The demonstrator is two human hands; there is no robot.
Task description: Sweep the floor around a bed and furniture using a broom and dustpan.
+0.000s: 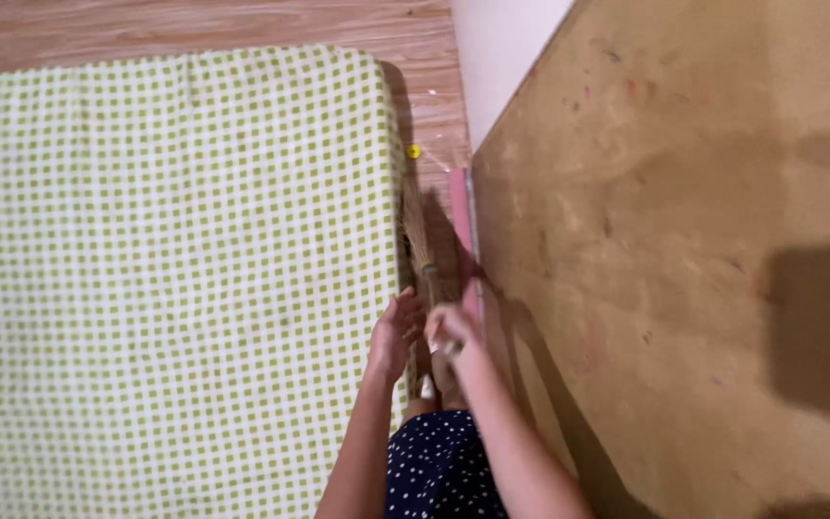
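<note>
A straw broom lies in the narrow gap between a mattress and a brown board, its bristles pointing away from me. My right hand is closed around the broom's handle. My left hand rests with spread fingers against the mattress's right edge, just left of the handle. The lower end of the handle is hidden behind my hands.
A mattress with a green-and-white checked cover fills the left. A large brown board fills the right, with a pink strip along its edge. A small yellow object lies on the wooden floor. My dark dotted garment shows below.
</note>
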